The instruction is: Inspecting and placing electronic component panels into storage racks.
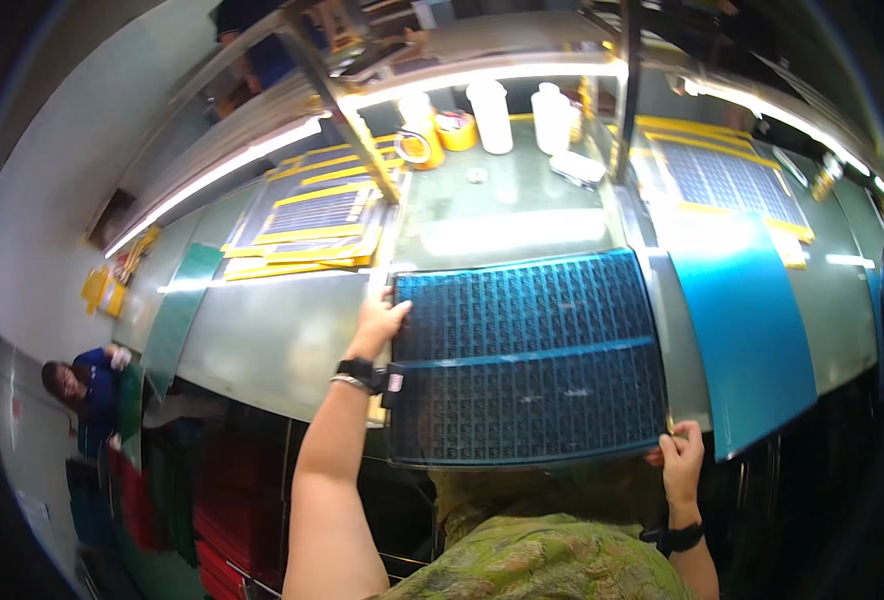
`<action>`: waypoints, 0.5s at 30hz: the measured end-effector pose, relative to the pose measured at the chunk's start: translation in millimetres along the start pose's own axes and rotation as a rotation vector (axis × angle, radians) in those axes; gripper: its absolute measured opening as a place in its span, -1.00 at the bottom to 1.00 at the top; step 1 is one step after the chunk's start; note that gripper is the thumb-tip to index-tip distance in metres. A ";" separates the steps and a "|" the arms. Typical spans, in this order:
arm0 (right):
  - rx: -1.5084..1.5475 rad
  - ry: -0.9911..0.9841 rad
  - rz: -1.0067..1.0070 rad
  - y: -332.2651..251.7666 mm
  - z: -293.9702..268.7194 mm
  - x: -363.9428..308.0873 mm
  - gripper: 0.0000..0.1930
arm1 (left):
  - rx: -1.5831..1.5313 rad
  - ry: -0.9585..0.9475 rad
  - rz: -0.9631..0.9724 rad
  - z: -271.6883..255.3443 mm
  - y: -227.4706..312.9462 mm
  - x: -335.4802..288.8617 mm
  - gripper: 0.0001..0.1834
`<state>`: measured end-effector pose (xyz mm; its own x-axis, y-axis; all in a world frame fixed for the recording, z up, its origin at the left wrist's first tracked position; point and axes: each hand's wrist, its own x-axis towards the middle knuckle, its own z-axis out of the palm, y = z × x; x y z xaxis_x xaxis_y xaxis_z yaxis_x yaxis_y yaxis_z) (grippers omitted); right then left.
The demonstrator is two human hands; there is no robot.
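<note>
A large dark blue rectangular sheet (527, 400) with rows of small repeated marks and a lighter band across its middle is held between my hands, over the front of the table. My left hand (380, 322) grips its left edge near the far corner, thumb on top. At the near right corner, my right hand (680, 458) pinches the edge between thumb and fingers. A dark band circles each of my wrists. The sheet's underside is hidden, and so are some fingers of my left hand.
White bottles (490, 118) and yellow tape rolls (422, 146) stand at the back. Yellow-edged panels lie at left (317, 215) and right (732, 180). A plain blue sheet (747, 330) overhangs the front edge. Metal posts (625, 95) rise nearby. A person (97, 390) holds a green sheet at far left.
</note>
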<state>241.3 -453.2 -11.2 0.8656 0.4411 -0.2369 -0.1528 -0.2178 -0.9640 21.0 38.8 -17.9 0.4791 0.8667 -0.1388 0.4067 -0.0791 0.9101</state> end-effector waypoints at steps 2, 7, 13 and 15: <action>0.000 0.007 0.012 0.8 -0.4 -0.6 -0.84 | 0.587 0.145 0.054 9.0 9.4 9.7 -0.31; -0.012 -0.019 -0.018 8.5 -2.3 2.5 -0.85 | 0.812 0.096 0.113 10.6 11.0 11.2 -0.43; -0.034 -0.015 -0.016 2.2 0.4 3.7 -0.85 | 1.041 0.037 0.205 15.7 17.4 3.0 -0.51; -0.037 -0.028 -0.002 1.4 0.6 4.5 -0.85 | 1.119 0.040 0.193 16.0 20.3 2.5 -0.47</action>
<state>244.7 -451.0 -13.7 0.8520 0.4659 -0.2390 -0.1329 -0.2492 -0.9593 42.9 31.5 -6.1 0.5919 0.8060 -0.0035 0.8050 -0.5909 0.0522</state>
